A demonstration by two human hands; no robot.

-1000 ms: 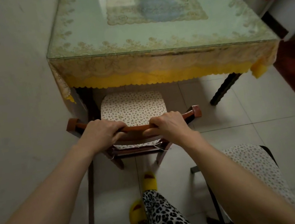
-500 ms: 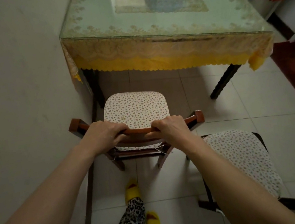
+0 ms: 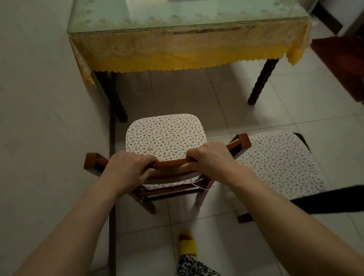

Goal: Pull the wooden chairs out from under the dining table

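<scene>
- Head view: the left hand [image 3: 125, 169] and the right hand [image 3: 213, 160] are both curled over the top rail [image 3: 172, 162] of the wooden chair [image 3: 168, 164], fingers wrapped forward and down over the rail, knuckles up. Each hand is clenched on the wood, not spread.
- The hands sit apart on the rail, either side of its middle, probably so the pull is even and the chair does not swing toward one side.
- The chair stands on the tiled floor [image 3: 229, 96], its patterned seat cushion [image 3: 165, 135] clear of the yellow tablecloth fringe [image 3: 187, 61]; a strip of bare tile shows between the seat front and the dining surface [image 3: 155, 14]. By that, this chair looks fully out from under it.
- Its seat front faces the surface and its back faces the person; the rail's long axis runs left to right, roughly parallel to the near edge of the surface.
- It stands just beside the wall [image 3: 16, 117] on the left, near the dark table leg [image 3: 112, 96].
- A second chair [image 3: 279, 165] stands just to the right, close to the first, its dark back rail nearest the camera and its seat turned the same way.
- A foot in a yellow slipper [image 3: 186, 243] is planted behind the held chair, a stance that suits stepping backward.
</scene>
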